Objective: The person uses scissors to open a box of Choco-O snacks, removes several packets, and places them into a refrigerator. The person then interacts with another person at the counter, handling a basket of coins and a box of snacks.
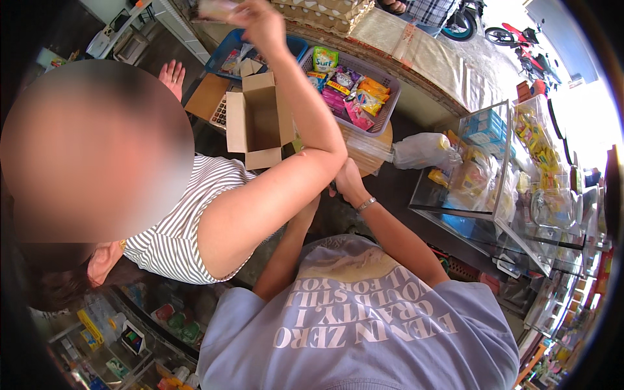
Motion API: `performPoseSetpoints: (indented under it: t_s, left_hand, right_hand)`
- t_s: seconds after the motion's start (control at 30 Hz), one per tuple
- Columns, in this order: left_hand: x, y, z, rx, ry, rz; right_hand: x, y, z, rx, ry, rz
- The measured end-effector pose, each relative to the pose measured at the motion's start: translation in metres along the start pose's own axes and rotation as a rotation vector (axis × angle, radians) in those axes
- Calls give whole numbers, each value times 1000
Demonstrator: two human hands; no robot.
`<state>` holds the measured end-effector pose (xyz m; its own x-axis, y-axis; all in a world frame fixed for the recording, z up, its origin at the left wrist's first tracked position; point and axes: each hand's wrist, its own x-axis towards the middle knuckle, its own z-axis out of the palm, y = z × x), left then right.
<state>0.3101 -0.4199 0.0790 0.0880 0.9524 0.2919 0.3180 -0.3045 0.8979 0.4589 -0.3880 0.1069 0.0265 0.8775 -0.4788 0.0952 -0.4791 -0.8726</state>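
Observation:
My right hand [350, 182], with a metal band at its wrist, is held low in front of me, its fingers curled inward. A small dark bit shows by the fingertips, but I cannot make out what they hold. My left forearm [286, 247] reaches toward the same spot; another person's bare arm [279, 185] crosses above and hides the left hand. Just beyond my right hand lies a clear plastic pack of thin pale sticks [367, 151] on a round wooden top. To its left an open cardboard box [263, 123] stands with flaps spread.
A person in a striped shirt [188, 227] leans in from the left, one raised hand [260, 26] holding something pale and blurred. Behind stand a lilac basket [390, 107] of colourful packets, a blue crate [296, 47] and egg trays [325, 14]. A glass case [455, 201] stands at right.

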Motion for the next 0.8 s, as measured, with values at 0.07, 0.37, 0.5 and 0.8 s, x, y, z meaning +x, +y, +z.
performPoseSetpoints:
  t_s: [0.07,0.37,0.5,0.8]
  left_hand:
    - [3,8,-3,115,-30,20]
    - [-12,-50,19,196,179,278]
    - [-12,-39,19,106,209,108]
    - [-2,-32,25,484,268,-3]
  right_hand:
    - [-1,5,7,106,9,-135]
    - [-4,-5,3,71,-38,-158]
    - [-15,-17,4,-36,-17,-89]
    - [-14,-17,-2,-123,10,-24]
